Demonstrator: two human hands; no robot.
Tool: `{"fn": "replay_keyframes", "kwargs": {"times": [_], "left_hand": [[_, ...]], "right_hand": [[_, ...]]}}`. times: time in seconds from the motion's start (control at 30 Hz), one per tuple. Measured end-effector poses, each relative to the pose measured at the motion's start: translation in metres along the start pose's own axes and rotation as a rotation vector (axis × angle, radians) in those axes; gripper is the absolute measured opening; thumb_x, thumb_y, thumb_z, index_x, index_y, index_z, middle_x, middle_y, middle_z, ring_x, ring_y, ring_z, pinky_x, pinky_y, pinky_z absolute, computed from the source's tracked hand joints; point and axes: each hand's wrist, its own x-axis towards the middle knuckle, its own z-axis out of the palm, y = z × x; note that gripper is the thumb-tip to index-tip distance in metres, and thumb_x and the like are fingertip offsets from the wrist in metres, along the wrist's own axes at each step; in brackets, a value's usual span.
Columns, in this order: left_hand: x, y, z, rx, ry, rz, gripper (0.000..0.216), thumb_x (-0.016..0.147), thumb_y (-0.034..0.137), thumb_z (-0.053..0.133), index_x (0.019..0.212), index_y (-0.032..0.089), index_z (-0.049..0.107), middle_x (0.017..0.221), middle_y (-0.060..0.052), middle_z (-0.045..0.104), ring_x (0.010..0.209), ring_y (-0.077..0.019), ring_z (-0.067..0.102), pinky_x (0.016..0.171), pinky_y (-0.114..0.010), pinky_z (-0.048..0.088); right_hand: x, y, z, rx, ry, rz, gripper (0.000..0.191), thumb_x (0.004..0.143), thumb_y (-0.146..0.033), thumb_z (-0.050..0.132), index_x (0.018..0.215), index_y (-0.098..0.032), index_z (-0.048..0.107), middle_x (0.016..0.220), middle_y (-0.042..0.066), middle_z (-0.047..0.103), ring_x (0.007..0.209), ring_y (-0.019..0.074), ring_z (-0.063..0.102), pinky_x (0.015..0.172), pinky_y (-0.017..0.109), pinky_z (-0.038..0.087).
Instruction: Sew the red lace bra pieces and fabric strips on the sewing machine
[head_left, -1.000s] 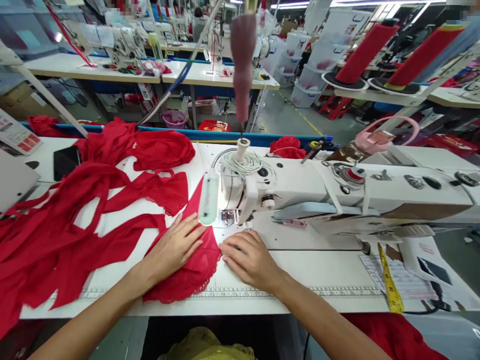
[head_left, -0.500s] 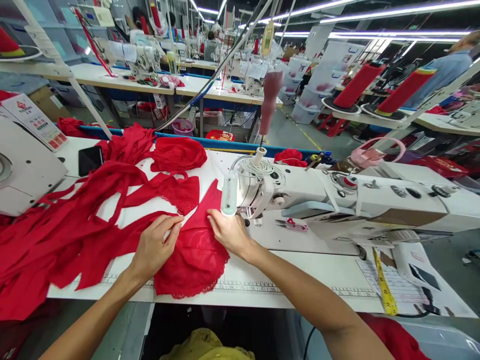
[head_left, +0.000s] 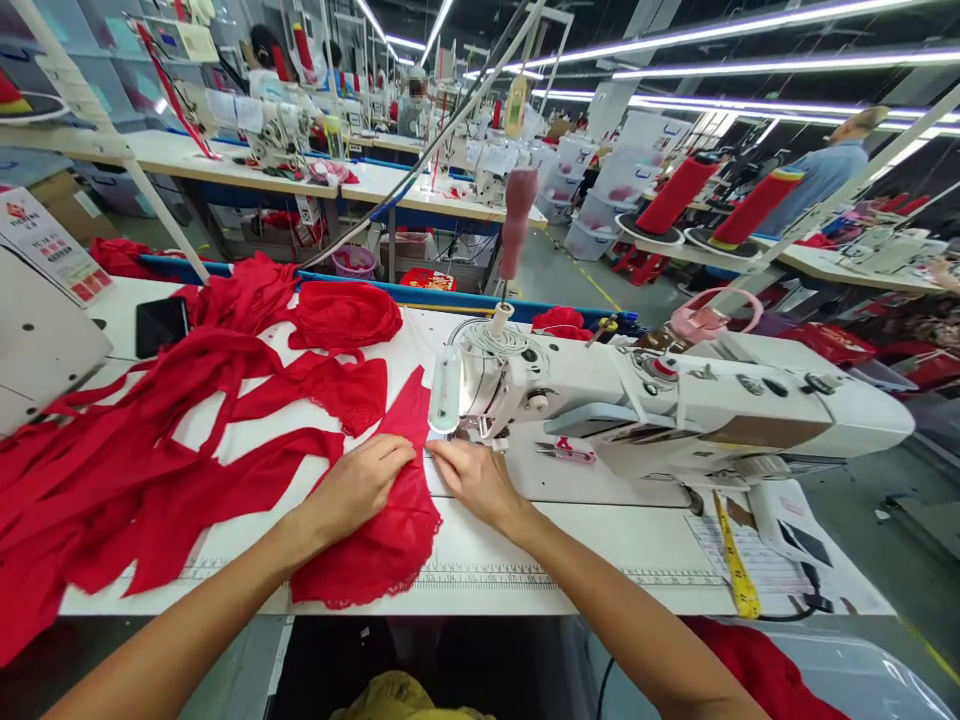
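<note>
A red fabric piece with a scalloped lace edge lies on the machine bed, its narrow top reaching up beside the needle area. My left hand rests over it, fingers pinched together on the fabric near its right edge. Just across that edge, my right hand is closed, thumb and fingertips together close below the sewing head; what they pinch is too small to make out. The white sewing machine stands to the right, with a small light-coloured guard hanging in front of its needle.
Red straps and cut fabric spread over the left side, with a black phone behind. Thread snips lie on the machine bed. A yellow tape measure and a paper sheet lie at the right. A pink-handled screwdriver stands upright.
My left hand has moved right and onto the lace-edged piece, nearer my right hand. My right hand has shifted slightly down from the fabric's upper part to its edge. The view has turned slightly right.
</note>
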Motion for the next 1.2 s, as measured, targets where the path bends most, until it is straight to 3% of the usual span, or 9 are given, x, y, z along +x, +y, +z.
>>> {"fn": "replay_keyframes", "kwargs": {"times": [0.17,0.37,0.63,0.83,0.97,1.2], "left_hand": [[0.002,-0.005,0.022,0.037,0.033,-0.016,0.033,0.095,0.006,0.037,0.114,0.017,0.061,0.127,-0.013,0.065,0.123,-0.0233,0.060,0.104,-0.043,0.055],[-0.005,-0.004,0.024,0.016,0.053,-0.057,0.022,0.099,0.014,0.039,0.111,0.016,0.057,0.121,-0.012,0.067,0.123,-0.0221,0.061,0.106,-0.042,0.054],[-0.005,-0.006,0.026,0.004,0.038,-0.035,0.026,0.096,0.008,0.039,0.109,0.018,0.059,0.129,-0.011,0.064,0.129,-0.0225,0.057,0.112,-0.046,0.049],[-0.003,-0.003,0.023,0.014,0.001,-0.024,0.026,0.097,0.008,0.038,0.107,0.017,0.060,0.132,-0.012,0.062,0.132,-0.0234,0.055,0.112,-0.046,0.048],[-0.004,-0.004,0.025,-0.031,0.008,-0.055,0.023,0.099,0.014,0.039,0.106,0.018,0.060,0.132,-0.012,0.063,0.131,-0.0238,0.055,0.113,-0.048,0.047],[-0.005,-0.005,0.026,-0.016,0.017,-0.080,0.024,0.100,0.018,0.041,0.116,0.016,0.058,0.132,-0.014,0.064,0.131,-0.0252,0.056,0.111,-0.047,0.049]], "right_hand": [[0.011,-0.001,0.008,0.105,0.074,-0.063,0.021,0.099,-0.018,0.052,0.106,-0.025,0.071,0.089,0.002,0.076,0.079,0.0156,0.069,0.068,0.024,0.046],[0.013,-0.002,0.014,0.149,0.095,-0.085,0.015,0.099,-0.023,0.054,0.094,-0.023,0.069,0.088,0.001,0.072,0.076,0.0147,0.066,0.066,0.024,0.043],[-0.002,0.003,0.017,0.123,0.125,-0.088,0.018,0.097,-0.014,0.041,0.087,-0.020,0.054,0.086,0.005,0.058,0.066,0.0168,0.050,0.057,0.029,0.033],[-0.015,-0.001,0.005,0.278,0.135,-0.112,0.023,0.093,-0.007,0.035,0.079,-0.024,0.042,0.082,0.002,0.055,0.074,0.0155,0.055,0.065,0.026,0.044],[-0.015,-0.005,0.003,0.429,0.133,-0.130,0.022,0.096,-0.010,0.035,0.082,-0.023,0.046,0.091,0.004,0.061,0.078,0.0153,0.059,0.069,0.027,0.048],[0.002,-0.011,0.014,0.256,0.125,0.032,0.012,0.101,-0.029,0.047,0.096,-0.022,0.056,0.096,0.006,0.063,0.081,0.0197,0.058,0.067,0.030,0.042]]}}
